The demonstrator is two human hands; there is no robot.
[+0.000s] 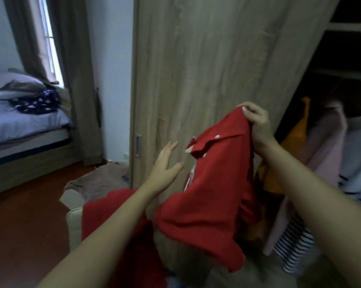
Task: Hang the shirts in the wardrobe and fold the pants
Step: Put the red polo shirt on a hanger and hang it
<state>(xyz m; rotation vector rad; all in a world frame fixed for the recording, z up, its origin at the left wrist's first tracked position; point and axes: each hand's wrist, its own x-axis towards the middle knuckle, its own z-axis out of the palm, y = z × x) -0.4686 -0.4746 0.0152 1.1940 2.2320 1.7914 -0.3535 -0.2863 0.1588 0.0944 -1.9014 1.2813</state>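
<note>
Right hand [256, 125] grips the red shirt [208, 183] at its shoulder, up before the wardrobe door [206, 59], left hand [165, 169] flat and free beside it; we see no hanger on it, so we judge hanging not yet done, pants unseen.

A red collared shirt [206, 194] hangs before the pale wooden sliding wardrobe door [196, 69], with the left hand [165, 171] just left of it. A pale-sheeted bed [25, 125] stands far left, and a black-and-white striped garment [296, 246] hangs right of the door.
</note>
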